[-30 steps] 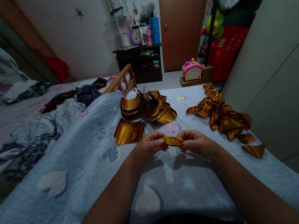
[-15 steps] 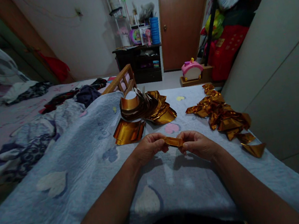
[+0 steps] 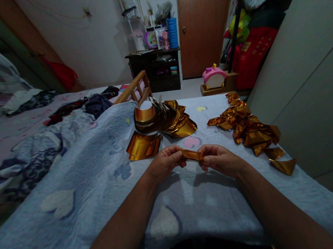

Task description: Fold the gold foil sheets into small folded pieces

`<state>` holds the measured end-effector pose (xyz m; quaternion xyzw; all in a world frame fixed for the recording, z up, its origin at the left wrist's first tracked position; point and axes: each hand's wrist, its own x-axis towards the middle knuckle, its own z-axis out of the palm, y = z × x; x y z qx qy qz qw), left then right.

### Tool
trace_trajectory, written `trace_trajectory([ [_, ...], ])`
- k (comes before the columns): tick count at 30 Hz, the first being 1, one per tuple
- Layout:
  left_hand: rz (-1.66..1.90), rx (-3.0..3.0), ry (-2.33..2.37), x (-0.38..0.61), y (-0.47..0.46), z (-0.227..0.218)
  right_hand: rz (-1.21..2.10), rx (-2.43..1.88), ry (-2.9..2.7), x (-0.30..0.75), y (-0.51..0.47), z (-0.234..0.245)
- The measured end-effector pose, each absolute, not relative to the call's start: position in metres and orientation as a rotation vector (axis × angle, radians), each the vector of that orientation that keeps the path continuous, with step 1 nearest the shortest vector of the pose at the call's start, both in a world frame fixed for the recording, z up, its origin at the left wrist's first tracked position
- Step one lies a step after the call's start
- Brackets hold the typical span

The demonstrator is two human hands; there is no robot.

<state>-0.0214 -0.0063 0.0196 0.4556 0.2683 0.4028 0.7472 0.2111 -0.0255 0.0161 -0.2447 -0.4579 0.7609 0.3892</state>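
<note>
My left hand [image 3: 164, 163] and my right hand [image 3: 219, 159] are both closed on the ends of a small folded strip of gold foil paper [image 3: 192, 154], held just above the pale blue blanket [image 3: 88, 187]. Behind my hands lies a stack of flat and curled gold foil sheets [image 3: 160, 123]. To the right of my right hand spreads a heap of folded gold foil pieces [image 3: 247, 128]. A single folded piece [image 3: 283, 166] lies near the blanket's right edge.
A wooden bed rail [image 3: 135, 89] stands behind the foil stack. Clothes and bedding [image 3: 29, 133] cover the bed at left. A pale cabinet wall [image 3: 313, 76] runs along the right. A dark shelf unit [image 3: 156, 69], a brown door [image 3: 203, 17] and a pink toy [image 3: 214, 77] are at the back.
Both hands kept their grip on the gold strip and shifted only slightly; the strip now tilts a little, its left end higher.
</note>
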Motion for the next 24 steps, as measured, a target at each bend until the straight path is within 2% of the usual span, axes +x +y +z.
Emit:
trace_trajectory([
  [24, 0.914, 1.064, 0.696, -0.0208, -0.0063, 0.0194, 1.877, -0.701, -1.131, 0.2083, -0.0216, 0.0125],
])
